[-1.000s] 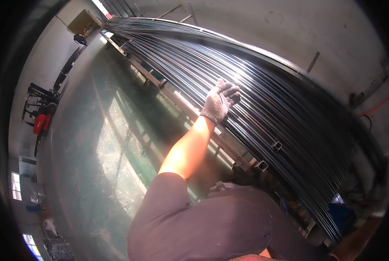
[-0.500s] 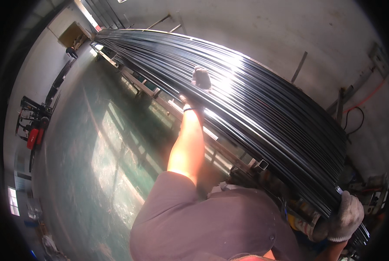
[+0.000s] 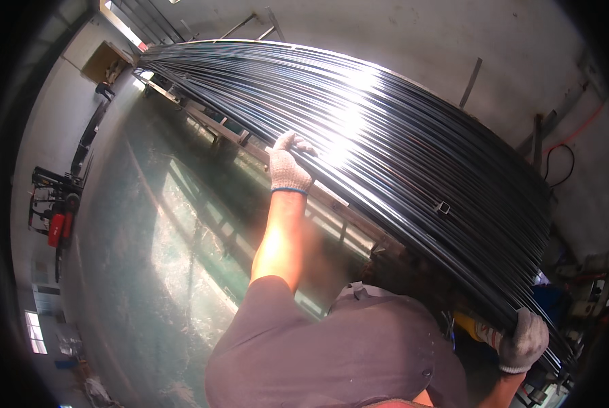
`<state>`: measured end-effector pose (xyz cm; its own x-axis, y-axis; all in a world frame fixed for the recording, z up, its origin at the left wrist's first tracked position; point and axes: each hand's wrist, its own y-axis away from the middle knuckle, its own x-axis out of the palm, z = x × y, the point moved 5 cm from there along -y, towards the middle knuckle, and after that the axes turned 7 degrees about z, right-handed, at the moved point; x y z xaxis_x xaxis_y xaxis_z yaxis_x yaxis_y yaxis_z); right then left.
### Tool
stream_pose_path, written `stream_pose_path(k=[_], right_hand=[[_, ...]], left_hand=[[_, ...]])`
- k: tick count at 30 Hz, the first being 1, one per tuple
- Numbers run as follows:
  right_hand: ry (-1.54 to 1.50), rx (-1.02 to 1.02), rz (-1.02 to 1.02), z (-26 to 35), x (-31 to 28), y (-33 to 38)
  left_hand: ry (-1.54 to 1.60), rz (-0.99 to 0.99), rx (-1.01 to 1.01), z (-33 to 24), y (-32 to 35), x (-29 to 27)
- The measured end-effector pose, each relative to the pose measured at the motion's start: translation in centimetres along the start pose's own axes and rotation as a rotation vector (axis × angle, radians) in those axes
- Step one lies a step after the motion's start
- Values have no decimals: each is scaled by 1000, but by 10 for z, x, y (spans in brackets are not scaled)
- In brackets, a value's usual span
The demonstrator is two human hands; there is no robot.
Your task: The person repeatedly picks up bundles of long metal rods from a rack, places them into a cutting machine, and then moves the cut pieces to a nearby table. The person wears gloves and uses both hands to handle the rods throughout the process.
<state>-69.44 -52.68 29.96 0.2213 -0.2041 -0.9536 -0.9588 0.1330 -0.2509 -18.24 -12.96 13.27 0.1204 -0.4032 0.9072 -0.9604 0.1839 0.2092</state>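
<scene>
A wide bundle of long dark metal tubes (image 3: 413,163) runs from the far upper left to the lower right. At its near edge my left hand (image 3: 289,168), in a pale knit glove with a blue cuff, is closed around a dark tube (image 3: 359,197), fingers curled over the top. My right hand (image 3: 524,342), in a similar glove, is closed on the tubes near their lower right end. How many tubes each hand holds is hidden. A short square tube end (image 3: 442,207) shows among the long tubes.
A metal rack (image 3: 243,139) bears the bundle beside a green floor (image 3: 127,258). A red and black forklift (image 3: 59,228) stands at the far left. Another person (image 3: 104,90) bends down at the far upper left. A yellow container (image 3: 469,326) sits near my right hand.
My left hand has drawn back from over the bundle to its near edge and gripped there. The right hand has shifted slightly left and down. Tubes at the near edge have shifted.
</scene>
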Motion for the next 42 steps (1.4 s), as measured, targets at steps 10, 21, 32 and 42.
stream_pose_path(k=[10,21,32,42], right_hand=[[-10,-1,-32,-46,24,44],[38,95,-136,-142,-5,188],[204,249,-124,-295,-48,341],[142,472,190,-442,-78,438]], left_hand=[[-148,-46,-31,40,27,11],[-304,8,-192,149,145,55],[-1210,307,-129,266,220,55],[-1179,188,14,407,344,112]])
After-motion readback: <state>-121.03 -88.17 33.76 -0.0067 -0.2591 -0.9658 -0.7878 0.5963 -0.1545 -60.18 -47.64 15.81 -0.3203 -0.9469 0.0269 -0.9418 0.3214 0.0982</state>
